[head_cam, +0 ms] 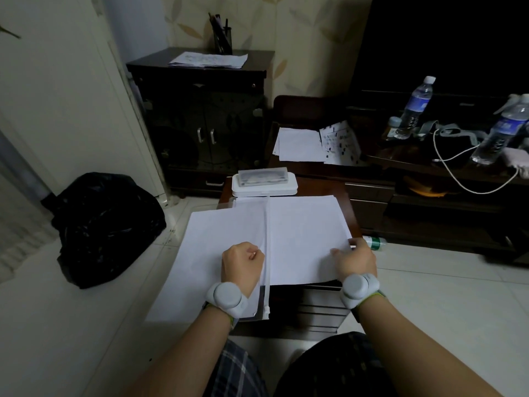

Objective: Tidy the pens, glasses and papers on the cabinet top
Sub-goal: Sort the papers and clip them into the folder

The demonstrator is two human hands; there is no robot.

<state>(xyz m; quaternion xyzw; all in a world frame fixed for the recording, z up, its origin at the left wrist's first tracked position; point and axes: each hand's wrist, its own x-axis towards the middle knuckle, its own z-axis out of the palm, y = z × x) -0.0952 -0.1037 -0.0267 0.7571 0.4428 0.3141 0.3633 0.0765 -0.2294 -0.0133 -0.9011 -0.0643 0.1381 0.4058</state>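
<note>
The left hand is curled into a fist, pinching the white papers at the middle seam; the right hand grips their right edge. Beyond the fingers a clear glasses case lies on a white box; its content is unclear. Far behind, a pen holder holds pens.
</note>
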